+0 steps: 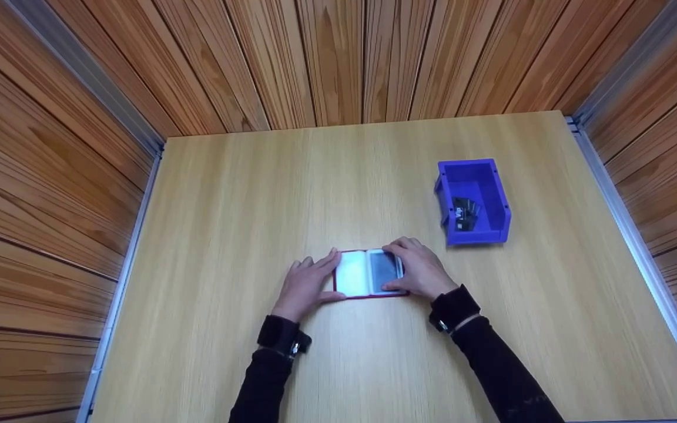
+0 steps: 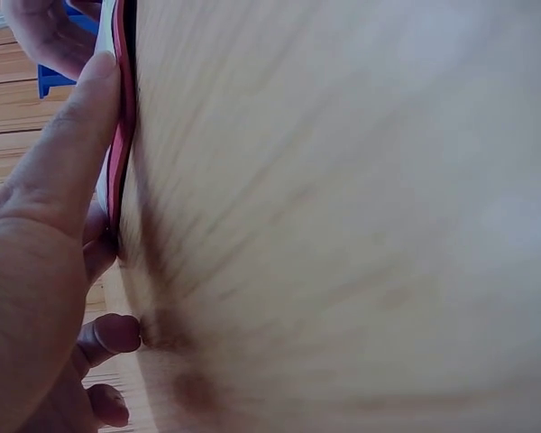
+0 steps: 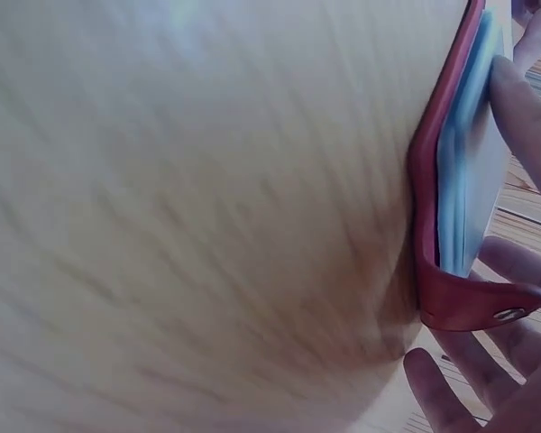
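Note:
A small red card holder (image 1: 352, 274) lies spread open on the wooden table, with pale clear sleeves on the left and a darker sleeve page (image 1: 382, 269) on the right. My left hand (image 1: 303, 285) holds its left end, thumb at the near corner and a finger at the far one. Across the right page, my right hand (image 1: 424, 271) grips with its thumb near the lower edge and fingers by the upper edge. In the right wrist view a red strap (image 3: 469, 302) with a metal snap curls up from the holder's end, beside the stacked clear sleeves (image 3: 460, 144).
A blue plastic bin (image 1: 479, 237) stands farther back on the right, with several dark cards (image 1: 465, 213) inside. Wood-plank walls (image 1: 338, 64) and metal rails (image 1: 638, 223) border the table (image 1: 244, 205).

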`<state>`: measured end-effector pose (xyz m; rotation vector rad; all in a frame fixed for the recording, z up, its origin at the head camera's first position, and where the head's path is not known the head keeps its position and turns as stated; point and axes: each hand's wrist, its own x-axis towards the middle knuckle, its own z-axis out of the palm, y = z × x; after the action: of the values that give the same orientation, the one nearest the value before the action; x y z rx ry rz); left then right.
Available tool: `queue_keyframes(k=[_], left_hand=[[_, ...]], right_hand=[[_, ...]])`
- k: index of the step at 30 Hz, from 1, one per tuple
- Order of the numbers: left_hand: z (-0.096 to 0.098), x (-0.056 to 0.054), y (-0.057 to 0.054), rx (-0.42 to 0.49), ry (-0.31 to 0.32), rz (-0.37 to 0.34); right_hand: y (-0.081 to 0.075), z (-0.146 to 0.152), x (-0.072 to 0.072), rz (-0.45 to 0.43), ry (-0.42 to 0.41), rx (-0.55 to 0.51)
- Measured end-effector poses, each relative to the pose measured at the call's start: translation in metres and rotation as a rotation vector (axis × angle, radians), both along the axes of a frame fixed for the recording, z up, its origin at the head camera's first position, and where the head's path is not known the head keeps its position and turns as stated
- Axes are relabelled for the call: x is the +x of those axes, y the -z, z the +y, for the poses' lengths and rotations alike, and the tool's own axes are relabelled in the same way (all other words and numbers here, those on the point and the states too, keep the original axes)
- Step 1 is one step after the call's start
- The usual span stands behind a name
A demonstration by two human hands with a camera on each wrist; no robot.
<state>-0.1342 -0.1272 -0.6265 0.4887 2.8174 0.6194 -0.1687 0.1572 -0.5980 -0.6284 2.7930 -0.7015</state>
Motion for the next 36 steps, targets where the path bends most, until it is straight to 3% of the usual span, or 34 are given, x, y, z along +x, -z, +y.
queue_keyframes(k=[7,14,19,27,36], left_hand=[[0.0,-0.001,-0.001,-0.007,0.001,0.003],[0.001,0.001,-0.004,-0.038,0.014,0.06],[0.002,0.002,-0.003,-0.013,-0.005,0.017],[0.002,0.001,-0.003,-0.008,-0.01,-0.002],[0.001,0.001,-0.003,-0.003,-0.005,-0.006]], right_hand=[[-0.001,-0.002,-0.003,0.012,-0.007,-0.003],[-0.005,-0.006,-0.011,-0.121,0.084,-0.028],[-0.005,-0.006,-0.015,-0.19,0.127,-0.086],[-0.002,-0.002,-0.02,-0.187,0.176,-0.133],[0.003,0.001,-0.023,-0.119,0.22,-0.198]])
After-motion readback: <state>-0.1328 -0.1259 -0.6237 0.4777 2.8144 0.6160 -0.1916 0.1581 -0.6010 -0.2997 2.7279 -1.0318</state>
